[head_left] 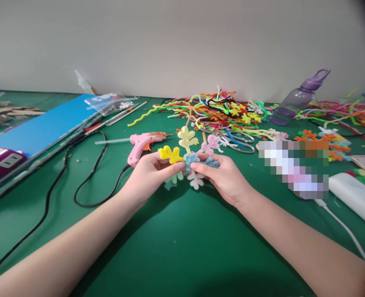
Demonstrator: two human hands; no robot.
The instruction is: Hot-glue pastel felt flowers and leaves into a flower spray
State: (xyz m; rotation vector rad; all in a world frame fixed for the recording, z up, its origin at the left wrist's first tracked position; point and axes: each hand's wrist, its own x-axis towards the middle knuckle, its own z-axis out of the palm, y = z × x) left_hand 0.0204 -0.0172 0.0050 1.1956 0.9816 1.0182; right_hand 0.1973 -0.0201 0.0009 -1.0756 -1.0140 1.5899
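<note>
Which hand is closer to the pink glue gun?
The left. The left hand is right beside the glue gun, near its handle; the right hand is farther off, on the other side of the flowers.

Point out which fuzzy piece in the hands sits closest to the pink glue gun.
The bright yellow one, by the left hand; the pale yellow, pink, blue, white and mint ones sit farther away.

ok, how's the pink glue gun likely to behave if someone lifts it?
The pink glue gun is probably stiff, given its hard-looking molded body. The black cord curls away from its grip, so expect some drag. The translucent glue stick juts well out the back and could catch on things.
</note>
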